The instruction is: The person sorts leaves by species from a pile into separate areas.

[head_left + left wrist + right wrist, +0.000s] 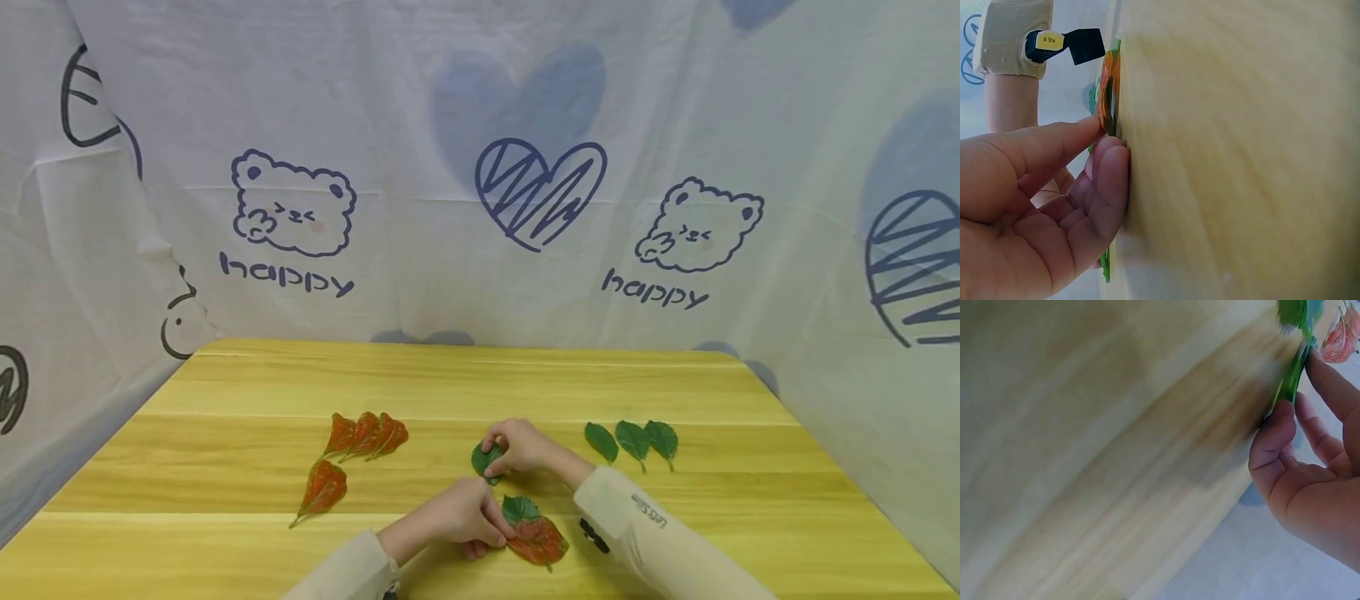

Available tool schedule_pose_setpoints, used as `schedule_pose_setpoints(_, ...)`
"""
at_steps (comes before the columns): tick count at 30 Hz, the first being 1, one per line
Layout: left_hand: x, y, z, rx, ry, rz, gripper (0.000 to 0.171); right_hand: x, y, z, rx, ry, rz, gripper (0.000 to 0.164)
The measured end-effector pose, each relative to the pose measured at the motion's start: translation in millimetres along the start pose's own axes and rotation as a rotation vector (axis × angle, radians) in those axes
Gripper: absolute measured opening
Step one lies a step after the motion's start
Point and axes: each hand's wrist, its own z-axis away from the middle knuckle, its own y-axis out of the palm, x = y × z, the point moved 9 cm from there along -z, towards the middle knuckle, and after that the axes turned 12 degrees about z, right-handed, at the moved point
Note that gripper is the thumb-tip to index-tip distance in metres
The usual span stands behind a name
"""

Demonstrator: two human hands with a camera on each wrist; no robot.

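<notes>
At the front middle, my left hand (474, 518) pinches the left edge of a red leaf (542, 543) between thumb and finger. In the left wrist view, that red leaf (1107, 87) stands out past the left hand's fingertips. A green leaf (519, 507) lies just behind it, its lower part covered by the red one. Farther back, my right hand (517, 446) holds another green leaf (483, 458) by its edges, thumb and fingertips on it close over the table. The right wrist view has this green leaf (1292, 375) between the right hand's fingertips.
Red leaves (365, 435) lie overlapping in a row at the left, with a single red leaf (326, 487) in front of them. Three green leaves (632, 439) lie at the right. A patterned cloth (420, 250) hangs behind the wooden table (225, 400).
</notes>
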Motion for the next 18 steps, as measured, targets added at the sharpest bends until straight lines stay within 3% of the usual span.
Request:
schedule_pose_setpoints(11, 2.4, 0.5, -2.4, -0.005, -0.007, -0.018, 0.008, -3, -19, 5, -0.138, 0.011, -0.036, 0.013)
schedule_pose_setpoints(18, 3.1, 0.1, -3.3, -0.003, -0.016, -0.014, 0.008, -8, -26, 14, -0.149, -0.007, -0.092, 0.006)
